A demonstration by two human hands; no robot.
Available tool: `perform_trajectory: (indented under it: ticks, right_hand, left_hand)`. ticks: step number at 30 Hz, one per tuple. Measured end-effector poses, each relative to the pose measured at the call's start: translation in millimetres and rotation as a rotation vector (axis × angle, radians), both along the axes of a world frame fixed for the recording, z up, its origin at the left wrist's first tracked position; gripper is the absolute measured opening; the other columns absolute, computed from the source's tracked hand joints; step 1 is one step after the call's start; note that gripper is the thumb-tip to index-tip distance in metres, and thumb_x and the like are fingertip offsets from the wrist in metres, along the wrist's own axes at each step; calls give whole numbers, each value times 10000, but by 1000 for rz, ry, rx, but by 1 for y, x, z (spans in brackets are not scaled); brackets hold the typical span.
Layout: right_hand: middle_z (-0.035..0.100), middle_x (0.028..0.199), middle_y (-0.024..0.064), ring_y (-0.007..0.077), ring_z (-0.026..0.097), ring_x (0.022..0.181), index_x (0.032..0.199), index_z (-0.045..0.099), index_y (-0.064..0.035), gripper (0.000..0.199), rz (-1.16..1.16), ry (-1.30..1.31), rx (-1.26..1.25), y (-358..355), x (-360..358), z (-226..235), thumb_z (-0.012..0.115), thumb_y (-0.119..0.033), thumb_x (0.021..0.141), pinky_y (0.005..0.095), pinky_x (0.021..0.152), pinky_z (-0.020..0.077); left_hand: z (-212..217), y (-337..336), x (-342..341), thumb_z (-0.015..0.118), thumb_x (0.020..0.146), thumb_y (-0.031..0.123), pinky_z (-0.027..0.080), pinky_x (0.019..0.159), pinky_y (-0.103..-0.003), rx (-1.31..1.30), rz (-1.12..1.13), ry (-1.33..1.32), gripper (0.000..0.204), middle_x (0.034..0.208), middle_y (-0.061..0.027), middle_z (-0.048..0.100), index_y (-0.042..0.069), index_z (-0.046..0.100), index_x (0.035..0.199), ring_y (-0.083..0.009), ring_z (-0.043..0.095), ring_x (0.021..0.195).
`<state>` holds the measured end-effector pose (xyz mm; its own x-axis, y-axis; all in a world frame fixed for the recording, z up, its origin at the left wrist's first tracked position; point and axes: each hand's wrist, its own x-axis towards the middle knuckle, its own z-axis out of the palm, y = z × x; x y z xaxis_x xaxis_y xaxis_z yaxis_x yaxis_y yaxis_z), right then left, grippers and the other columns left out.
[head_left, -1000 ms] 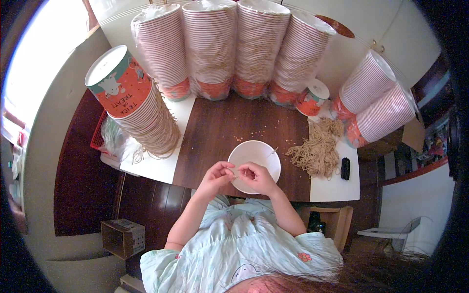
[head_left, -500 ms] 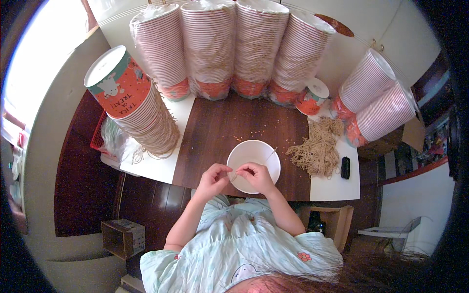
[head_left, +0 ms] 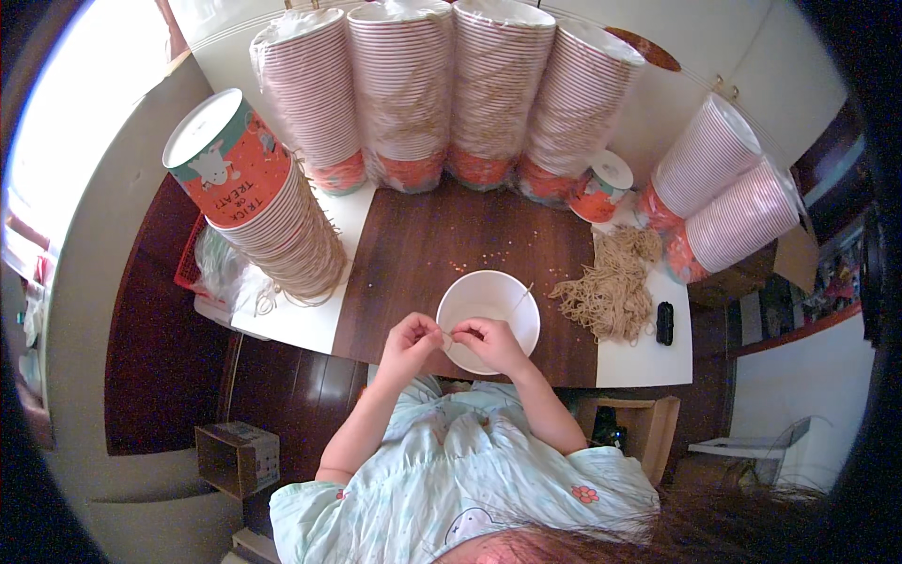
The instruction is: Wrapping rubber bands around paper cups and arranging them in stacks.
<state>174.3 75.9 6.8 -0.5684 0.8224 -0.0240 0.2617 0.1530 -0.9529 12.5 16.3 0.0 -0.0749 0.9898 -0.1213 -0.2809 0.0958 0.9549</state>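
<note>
A white paper bucket (head_left: 474, 293) stands mouth up at the table's near edge, in front of me. Over its near left rim, my left hand (head_left: 412, 344) and my right hand (head_left: 490, 342) face each other, fingertips pinched and almost meeting. Between them runs a thin piece of tan cord (head_left: 447, 341), with both hands closed on it. Another bit of cord (head_left: 523, 297) shows at the bucket's far right wall. The exact shape of the cord at my fingertips is too small to tell.
A heap of tan cords (head_left: 615, 282) lies to the right, beside a black object (head_left: 665, 323). Plastic-wrapped bucket stacks (head_left: 399, 85) line the back. At the left leans an unwrapped stack (head_left: 272, 235) with cords hanging off it. Small crumbs dot the brown tabletop (head_left: 404, 254).
My fingertips have shifted slightly over the bucket, the left ones a little to the right. The cord stays between my hands; the bucket and stacks look the same.
</note>
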Motion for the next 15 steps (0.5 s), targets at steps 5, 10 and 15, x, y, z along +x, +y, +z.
perform_trajectory:
  ticks: [5,10,15]
  right_hand:
    - [630,739,53,89,570,675,824,624,-6,104,12,-53,-9,1,1,1,592,-87,766,233,617,456]
    - [630,742,51,94,570,670,814,622,-11,96,4,-36,-18,0,2,2,592,-89,766,233,610,453]
    - [617,748,70,137,573,654,815,614,-20,110,6,-15,119,-4,1,4,596,-116,763,251,593,448]
  left_hand:
    - [-6,-1,-9,529,780,15,430,656,-197,28,44,-81,79,762,-27,564,15,491,849,-83,538,724]
    - [5,-9,-18,516,783,4,447,646,-209,-44,-79,-36,142,779,-36,565,19,471,917,-92,545,722]
    - [10,-11,-6,514,797,29,470,616,-228,-89,-250,-96,157,783,-43,563,15,458,943,-106,555,706]
